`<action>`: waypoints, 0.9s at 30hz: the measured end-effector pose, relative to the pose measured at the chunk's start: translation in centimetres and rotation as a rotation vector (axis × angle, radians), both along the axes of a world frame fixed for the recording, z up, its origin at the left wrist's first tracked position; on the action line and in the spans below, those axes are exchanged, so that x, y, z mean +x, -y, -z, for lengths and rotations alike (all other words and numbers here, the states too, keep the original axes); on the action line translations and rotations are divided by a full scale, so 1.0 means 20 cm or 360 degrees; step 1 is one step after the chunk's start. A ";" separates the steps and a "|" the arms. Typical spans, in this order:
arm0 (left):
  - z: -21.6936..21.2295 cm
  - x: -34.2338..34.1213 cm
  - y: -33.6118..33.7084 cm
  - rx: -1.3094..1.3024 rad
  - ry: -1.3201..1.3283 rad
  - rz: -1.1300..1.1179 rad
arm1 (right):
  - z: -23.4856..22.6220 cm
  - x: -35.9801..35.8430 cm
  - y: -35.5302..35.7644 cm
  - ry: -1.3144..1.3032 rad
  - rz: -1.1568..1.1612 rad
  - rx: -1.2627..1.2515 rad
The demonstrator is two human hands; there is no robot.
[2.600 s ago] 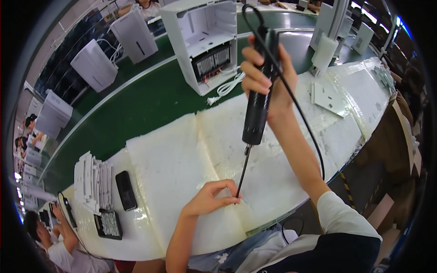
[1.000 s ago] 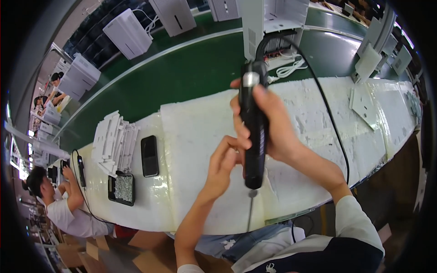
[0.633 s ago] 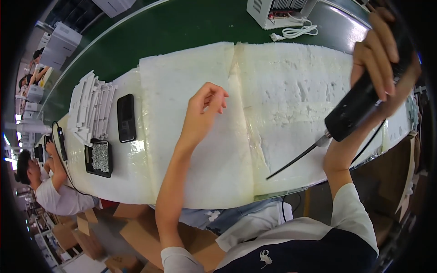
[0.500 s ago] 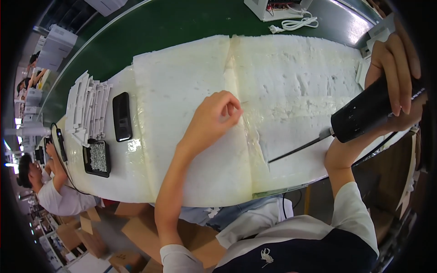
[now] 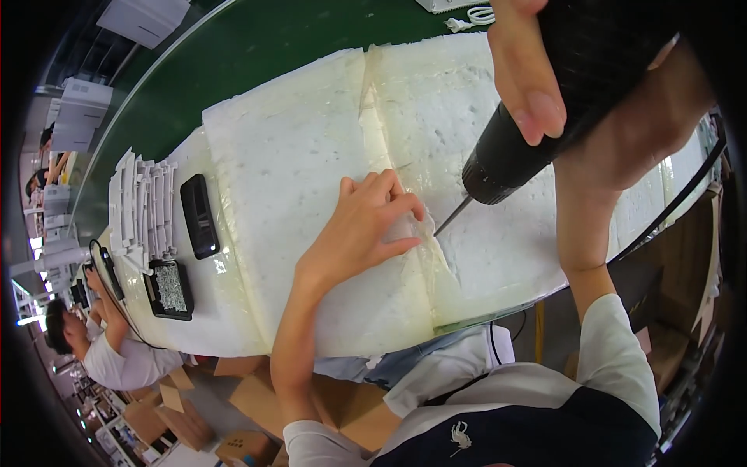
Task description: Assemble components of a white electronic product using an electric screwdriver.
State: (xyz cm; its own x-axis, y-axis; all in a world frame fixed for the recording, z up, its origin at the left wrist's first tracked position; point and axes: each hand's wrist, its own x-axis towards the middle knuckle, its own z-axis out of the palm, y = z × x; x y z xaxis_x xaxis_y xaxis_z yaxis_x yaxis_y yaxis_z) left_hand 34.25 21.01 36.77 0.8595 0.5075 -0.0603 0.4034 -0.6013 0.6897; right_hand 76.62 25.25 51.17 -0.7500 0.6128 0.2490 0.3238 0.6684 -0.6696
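Observation:
My right hand [image 5: 537, 86] grips a black electric screwdriver [image 5: 545, 117] close to the camera. Its thin bit [image 5: 451, 216] points down to the left, with the tip next to my left fingertips. My left hand [image 5: 358, 226] lies on the white foam pad [image 5: 296, 156], fingers curled and pinching a small pale piece I cannot make out. A black cable [image 5: 669, 210] runs from the tool toward the right.
A black phone [image 5: 199, 215] lies on the pad's left part. Beside it stands a row of white plastic parts [image 5: 144, 206] and a small black tray of screws [image 5: 170, 288]. A green conveyor belt [image 5: 257, 47] runs behind. Another person [image 5: 93, 350] sits at the left. Cardboard boxes [image 5: 257, 397] lie below.
My right hand has brought the screwdriver in from the right, close to the camera, so its bit now meets my left fingertips. My left hand stays on the foam.

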 end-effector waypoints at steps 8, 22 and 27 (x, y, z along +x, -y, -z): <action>0.05 0.00 0.05 0.0124 -0.0013 -0.0026 | -0.04 -0.58 0.08 -0.0128 0.0058 -0.0121; 0.05 0.01 0.05 0.0240 -0.0040 -0.0022 | -0.04 -0.86 0.25 -0.0349 0.0216 -0.0300; 0.05 -0.03 0.06 0.0166 -0.0047 -0.0082 | 0.01 -0.88 0.33 -0.0465 0.0253 -0.0367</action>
